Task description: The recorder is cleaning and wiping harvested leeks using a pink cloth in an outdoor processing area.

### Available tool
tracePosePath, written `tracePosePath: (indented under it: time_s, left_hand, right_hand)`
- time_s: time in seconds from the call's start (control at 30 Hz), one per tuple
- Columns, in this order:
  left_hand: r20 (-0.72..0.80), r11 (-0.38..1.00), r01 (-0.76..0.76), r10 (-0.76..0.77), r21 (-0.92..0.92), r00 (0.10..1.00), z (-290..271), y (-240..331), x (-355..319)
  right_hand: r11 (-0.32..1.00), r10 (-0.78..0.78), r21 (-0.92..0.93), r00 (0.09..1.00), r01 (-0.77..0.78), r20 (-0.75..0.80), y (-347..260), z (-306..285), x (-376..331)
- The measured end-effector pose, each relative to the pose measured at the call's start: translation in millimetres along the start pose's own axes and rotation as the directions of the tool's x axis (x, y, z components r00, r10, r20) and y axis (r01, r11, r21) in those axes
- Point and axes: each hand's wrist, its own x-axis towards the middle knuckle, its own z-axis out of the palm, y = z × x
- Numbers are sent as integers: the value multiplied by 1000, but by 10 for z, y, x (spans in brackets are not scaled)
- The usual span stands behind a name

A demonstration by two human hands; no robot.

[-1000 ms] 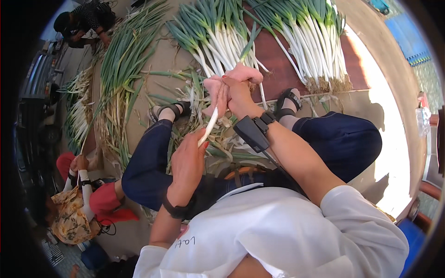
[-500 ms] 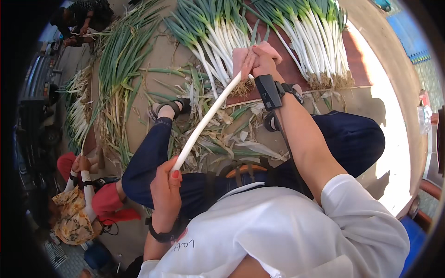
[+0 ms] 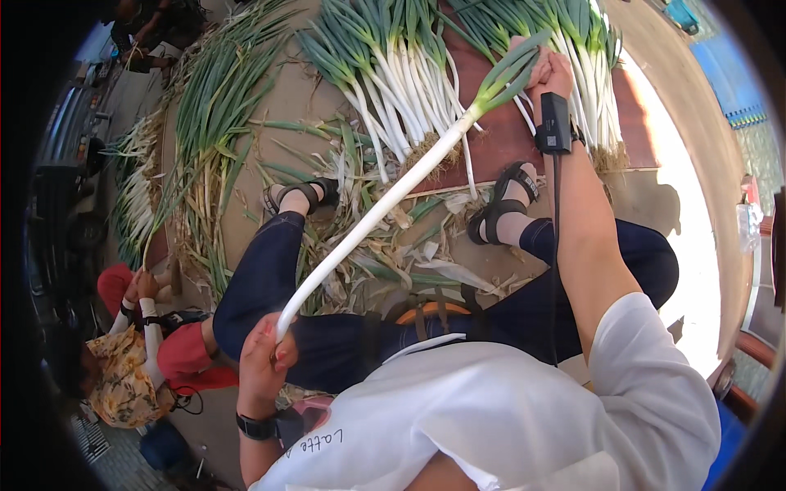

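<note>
A long Welsh onion [image 3: 372, 225], white-stemmed with green leaves, stretches diagonally in front of me. My left hand [image 3: 264, 353] is closed round the lower end of its white stem, near my left thigh. At the other end, my right hand [image 3: 553, 72] is closed at the green leaves, with a bit of pink cloth showing beside the fingers. Behind the stem lies a bundle of cleaned Welsh onions [image 3: 409, 102] with roots toward me. Another bundle [image 3: 588, 90] lies partly behind my right hand.
Peeled leaves and husks [image 3: 368, 262] litter the ground between my sandalled feet. A long heap of untrimmed onions [image 3: 209, 147] lies to the left, with a smaller pile [image 3: 139, 200] beyond it. A person in a floral top [image 3: 131, 376] sits at the lower left; another crouches at the upper left.
My right hand has slid up and right along the onion to its leaves, uncovering the whole white stem. My left hand, still on the lower end, has moved down and left.
</note>
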Motion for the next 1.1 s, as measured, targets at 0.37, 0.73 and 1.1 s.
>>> tracePosePath:
  time_s: [0.37,0.73,1.1]
  left_hand:
    - [369,770,429,-269,-472,890,697,-197,1036]
    - [641,607,676,-332,-417,692,553,-438,1123]
    - [600,709,553,-227,-438,767,893,-428,2000]
  right_hand:
    - [908,266,124,778,-401,570,674,1191,-942]
    - [967,250,5,951,-255,181,787,923,-546]
    - [615,768,-425,626,-664,132,1094,842,-1827]
